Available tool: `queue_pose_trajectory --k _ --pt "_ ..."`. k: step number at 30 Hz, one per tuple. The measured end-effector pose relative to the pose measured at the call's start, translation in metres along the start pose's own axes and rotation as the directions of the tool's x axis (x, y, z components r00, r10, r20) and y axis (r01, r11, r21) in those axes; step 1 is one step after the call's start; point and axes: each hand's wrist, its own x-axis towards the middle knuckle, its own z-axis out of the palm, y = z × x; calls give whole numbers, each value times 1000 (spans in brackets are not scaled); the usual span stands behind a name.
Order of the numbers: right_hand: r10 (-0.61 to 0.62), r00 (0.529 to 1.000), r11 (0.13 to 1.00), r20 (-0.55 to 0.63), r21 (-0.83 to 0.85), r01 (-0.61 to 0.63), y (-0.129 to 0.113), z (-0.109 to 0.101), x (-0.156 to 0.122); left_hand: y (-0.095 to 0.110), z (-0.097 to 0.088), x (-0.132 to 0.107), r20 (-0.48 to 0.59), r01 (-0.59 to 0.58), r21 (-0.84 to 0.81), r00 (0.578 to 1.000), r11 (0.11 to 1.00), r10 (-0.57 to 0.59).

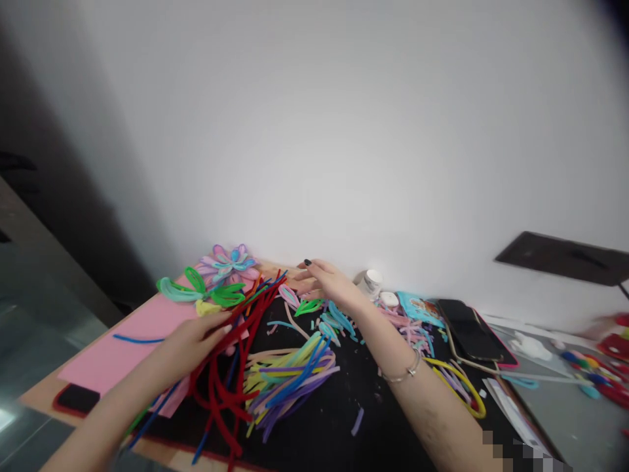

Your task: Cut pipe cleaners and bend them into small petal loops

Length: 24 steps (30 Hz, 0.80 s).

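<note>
My left hand [189, 344] lies over a bundle of red pipe cleaners [230, 367] on a black mat [319, 426], fingers curled around the stems. My right hand [327, 282] reaches forward to the far side of the mat, fingers stretched out and a little apart, hovering over small green and pink pipe-cleaner loops [304, 303]. I cannot see anything held in it. A pile of pastel pipe cleaners [289, 377] lies between my arms. A finished pipe-cleaner flower [230, 261] with green leaves [196, 288] rests on a pink sheet [132, 341].
Two small white jars [372, 283] stand by the wall. A black phone [469, 328] on a pink case lies to the right, next to a teal packet [420, 308]. Cut pipe-cleaner bits litter the mat. Red and coloured items [599, 377] sit far right.
</note>
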Motion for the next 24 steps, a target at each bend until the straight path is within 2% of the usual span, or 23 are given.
queue_pose_trajectory --k 4,8,11,14,17,21,24 --pt "9 999 1000 -42 -7 -9 9 -27 -38 -9 -26 -18 -78 26 -105 996 994 -35" --pt "2 998 1000 -62 -18 -3 21 -45 -67 -17 -39 -32 -157 127 -23 979 992 -129" --pt "-13 998 999 -55 -46 10 31 -46 -84 -27 -28 -34 -198 218 174 963 960 -182" --pt "-48 999 991 -13 -129 46 40 -39 -97 -31 -8 -32 -96 273 326 962 905 -256" --pt "-60 997 979 52 -190 69 48 -33 -106 -24 5 -29 -50 257 454 963 853 -263" --pt "-49 996 981 75 -186 63 52 -37 -117 -17 13 -26 21 222 466 965 856 -262" --pt "-43 998 981 56 -185 53 54 -44 -124 -20 17 -21 17 163 456 981 875 -192"
